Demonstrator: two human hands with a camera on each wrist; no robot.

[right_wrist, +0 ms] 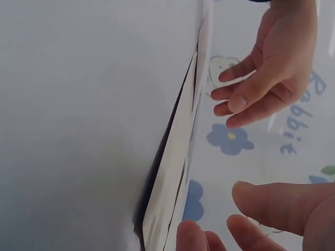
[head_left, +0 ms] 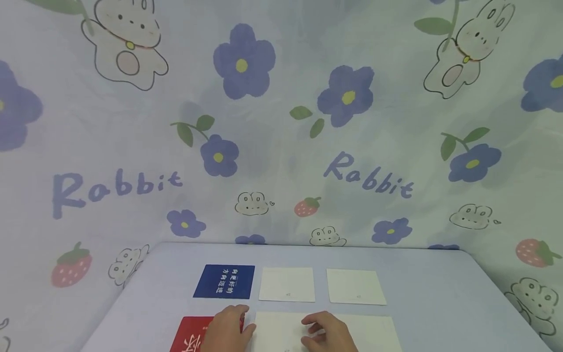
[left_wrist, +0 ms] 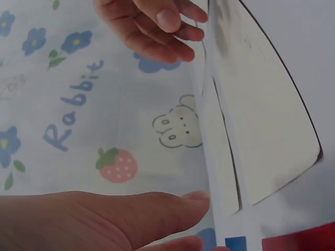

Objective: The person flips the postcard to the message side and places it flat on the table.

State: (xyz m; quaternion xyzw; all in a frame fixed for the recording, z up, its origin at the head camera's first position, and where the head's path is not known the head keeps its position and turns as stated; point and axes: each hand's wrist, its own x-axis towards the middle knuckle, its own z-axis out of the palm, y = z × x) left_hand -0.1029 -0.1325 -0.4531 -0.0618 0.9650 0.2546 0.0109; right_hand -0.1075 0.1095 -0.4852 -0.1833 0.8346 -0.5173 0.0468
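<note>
Two hands, both mine, hang with fingers loosely bent and thumbs apart, gripping nothing; whether any fingertip touches down, I cannot tell. My left hand (head_left: 227,331) covers the right part of a flat red card with white characters (head_left: 193,324), cut off below in the head view. Between my hands lies a cream rectangular card (head_left: 275,333); my right hand (head_left: 329,333) hides part of it and of a second cream card (head_left: 374,333). Beyond my left fingers sits a dark blue rectangular card (head_left: 208,282), beside two farther cream cards (head_left: 288,281) with marks too small to read.
</note>
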